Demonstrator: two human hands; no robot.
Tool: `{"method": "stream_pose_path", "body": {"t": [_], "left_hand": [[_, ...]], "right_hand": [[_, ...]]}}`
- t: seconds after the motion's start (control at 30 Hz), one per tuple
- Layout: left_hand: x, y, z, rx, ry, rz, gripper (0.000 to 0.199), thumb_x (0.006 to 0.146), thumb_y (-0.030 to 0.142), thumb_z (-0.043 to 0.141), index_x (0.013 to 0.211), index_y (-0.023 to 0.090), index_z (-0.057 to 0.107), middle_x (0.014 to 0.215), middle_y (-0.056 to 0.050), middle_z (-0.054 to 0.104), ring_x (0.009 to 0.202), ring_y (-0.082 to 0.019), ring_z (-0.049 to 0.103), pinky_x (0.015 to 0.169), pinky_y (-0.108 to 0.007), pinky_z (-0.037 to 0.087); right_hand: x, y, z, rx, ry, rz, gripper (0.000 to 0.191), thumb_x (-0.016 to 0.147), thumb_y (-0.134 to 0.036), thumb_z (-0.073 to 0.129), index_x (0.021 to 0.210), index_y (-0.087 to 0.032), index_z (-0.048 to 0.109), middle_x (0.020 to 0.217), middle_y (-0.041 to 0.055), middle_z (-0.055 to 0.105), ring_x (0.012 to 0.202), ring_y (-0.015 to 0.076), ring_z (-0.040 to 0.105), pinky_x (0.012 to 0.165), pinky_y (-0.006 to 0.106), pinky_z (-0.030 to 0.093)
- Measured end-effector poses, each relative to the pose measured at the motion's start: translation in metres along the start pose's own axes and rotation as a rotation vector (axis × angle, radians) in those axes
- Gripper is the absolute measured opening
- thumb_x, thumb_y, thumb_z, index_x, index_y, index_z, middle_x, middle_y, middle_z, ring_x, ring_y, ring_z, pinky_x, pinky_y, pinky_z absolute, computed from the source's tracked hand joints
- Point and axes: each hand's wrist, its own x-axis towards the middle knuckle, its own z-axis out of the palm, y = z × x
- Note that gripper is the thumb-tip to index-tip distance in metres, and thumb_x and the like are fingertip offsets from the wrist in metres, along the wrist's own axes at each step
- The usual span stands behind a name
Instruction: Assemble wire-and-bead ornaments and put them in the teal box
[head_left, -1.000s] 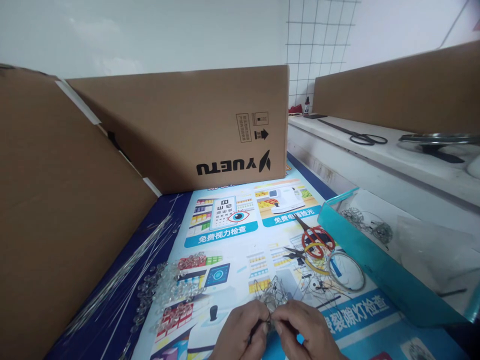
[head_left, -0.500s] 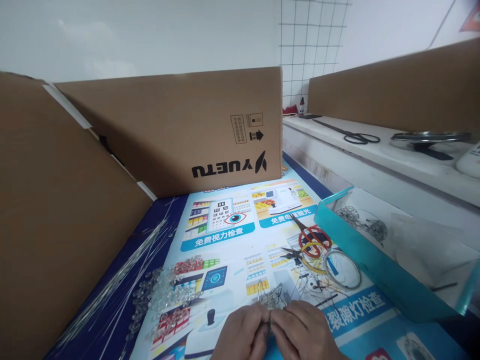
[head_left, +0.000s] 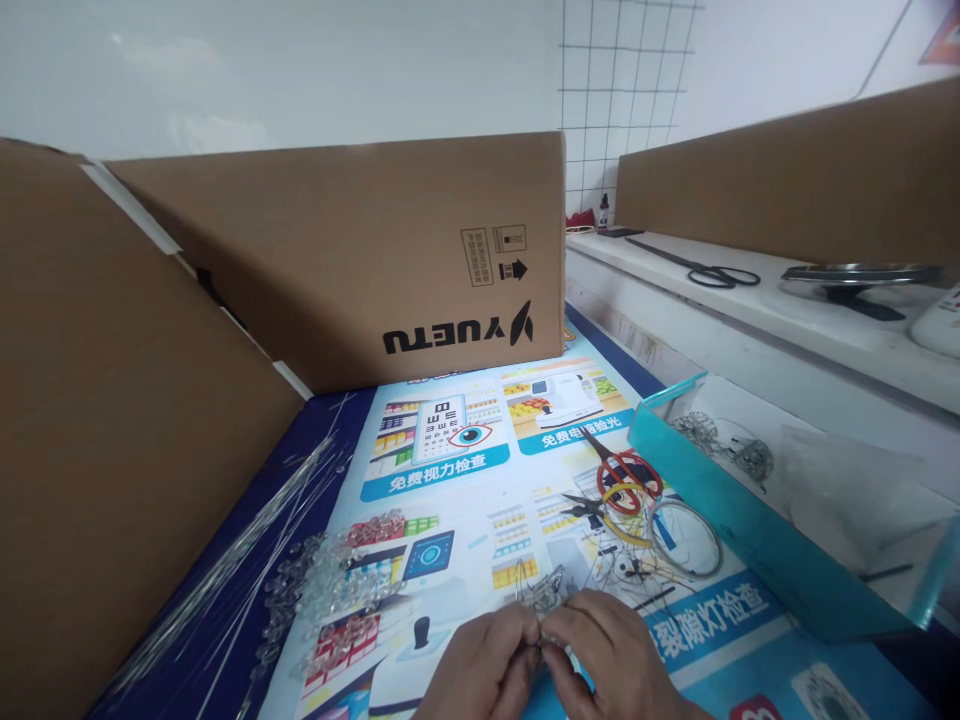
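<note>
At the bottom centre, my left hand (head_left: 487, 660) and my right hand (head_left: 611, 655) meet with their fingertips pinched on a small wire piece (head_left: 546, 592). Thin silvery wires of it stick up beyond the fingers; its lower part is hidden by them. To the left, clear beads (head_left: 352, 580) lie spread on the printed sheet (head_left: 487, 520). Right of the hands are red-handled scissors (head_left: 628, 480), yellow-handled pliers (head_left: 622, 512), a ring of wire (head_left: 686, 540) and scattered dark wire bits.
A teal tray (head_left: 757, 540) with wire pieces and a plastic bag stands at the right. Long thin wires (head_left: 240, 550) lie at the left. Cardboard (head_left: 337, 260) stands behind and left. Black scissors (head_left: 712, 273) rest on a white ledge (head_left: 787, 320).
The fingers of my right hand have shifted slightly and spread a little around the wire piece. My left hand has moved slightly. The tools and beads lie as before.
</note>
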Motion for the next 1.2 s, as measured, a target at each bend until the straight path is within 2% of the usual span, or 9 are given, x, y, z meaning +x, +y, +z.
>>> {"method": "stream_pose_path", "body": {"t": [0.13, 0.4, 0.57, 0.7, 0.77, 0.9, 1.0, 1.2], "left_hand": [[0.000, -0.002, 0.000, -0.069, -0.034, -0.017, 0.008, 0.086, 0.018, 0.036, 0.080, 0.023, 0.039, 0.068, 0.003, 0.050, 0.060, -0.012, 0.044, 0.056, -0.020, 0.035], [0.002, 0.001, -0.003, -0.115, -0.049, -0.041, 0.008, 0.089, 0.021, 0.036, 0.082, 0.023, 0.040, 0.068, 0.004, 0.049, 0.060, -0.011, 0.043, 0.056, -0.020, 0.034], [0.002, -0.002, 0.000, -0.077, -0.028, 0.008, 0.006, 0.087, 0.019, 0.037, 0.084, 0.024, 0.039, 0.069, 0.004, 0.049, 0.059, -0.012, 0.044, 0.055, -0.021, 0.035], [0.003, 0.003, -0.002, -0.045, 0.043, 0.073, 0.007, 0.087, 0.018, 0.035, 0.084, 0.023, 0.037, 0.081, -0.001, 0.049, 0.068, -0.014, 0.049, 0.060, -0.023, 0.040], [0.004, 0.009, -0.006, -0.010, 0.042, 0.050, 0.009, 0.086, 0.015, 0.035, 0.084, 0.023, 0.037, 0.085, -0.003, 0.050, 0.071, -0.015, 0.050, 0.061, -0.024, 0.042], [0.004, 0.012, -0.007, 0.017, 0.026, 0.042, 0.015, 0.084, 0.009, 0.035, 0.086, 0.024, 0.037, 0.079, -0.001, 0.053, 0.068, -0.014, 0.050, 0.060, -0.023, 0.042], [0.001, 0.004, 0.001, 0.016, 0.123, 0.114, 0.015, 0.082, 0.009, 0.032, 0.084, 0.024, 0.034, 0.072, 0.001, 0.052, 0.060, -0.013, 0.048, 0.054, -0.022, 0.039], [-0.003, -0.004, 0.007, 0.070, 0.062, 0.003, 0.016, 0.075, 0.009, 0.036, 0.081, 0.023, 0.036, 0.068, 0.002, 0.049, 0.057, -0.013, 0.045, 0.053, -0.023, 0.034]], "right_hand": [[0.001, 0.001, -0.001, 0.020, -0.014, -0.039, 0.015, 0.082, -0.009, 0.046, 0.085, -0.017, 0.058, 0.069, 0.0047, 0.060, 0.064, 0.0171, 0.053, 0.060, 0.028, 0.043], [0.004, -0.001, 0.002, 0.031, 0.024, -0.140, 0.019, 0.074, -0.003, 0.045, 0.064, -0.018, 0.051, 0.055, 0.0016, 0.050, 0.052, 0.0138, 0.044, 0.049, 0.025, 0.037], [0.004, -0.003, -0.001, 0.050, 0.067, -0.022, 0.014, 0.075, -0.006, 0.049, 0.077, -0.017, 0.057, 0.065, 0.0048, 0.058, 0.059, 0.0159, 0.052, 0.054, 0.026, 0.044], [0.003, -0.001, -0.003, 0.009, 0.049, -0.022, 0.019, 0.078, -0.008, 0.049, 0.091, -0.016, 0.060, 0.069, 0.0059, 0.060, 0.063, 0.0179, 0.055, 0.057, 0.028, 0.046], [0.002, 0.000, -0.002, 0.005, 0.023, -0.028, 0.019, 0.080, -0.009, 0.048, 0.092, -0.016, 0.061, 0.069, 0.0058, 0.060, 0.062, 0.0179, 0.055, 0.056, 0.028, 0.046], [0.003, 0.000, -0.001, 0.014, -0.015, -0.049, 0.018, 0.083, -0.010, 0.045, 0.092, -0.014, 0.061, 0.068, 0.0057, 0.061, 0.060, 0.0175, 0.055, 0.055, 0.028, 0.046], [0.005, -0.001, -0.002, 0.000, -0.006, -0.081, 0.018, 0.086, -0.011, 0.044, 0.091, -0.014, 0.061, 0.062, 0.0042, 0.059, 0.056, 0.0163, 0.053, 0.052, 0.027, 0.044], [0.008, -0.001, -0.002, -0.012, -0.043, -0.126, 0.021, 0.089, -0.012, 0.041, 0.084, -0.015, 0.061, 0.059, 0.0033, 0.057, 0.054, 0.0157, 0.050, 0.053, 0.027, 0.041]]}}
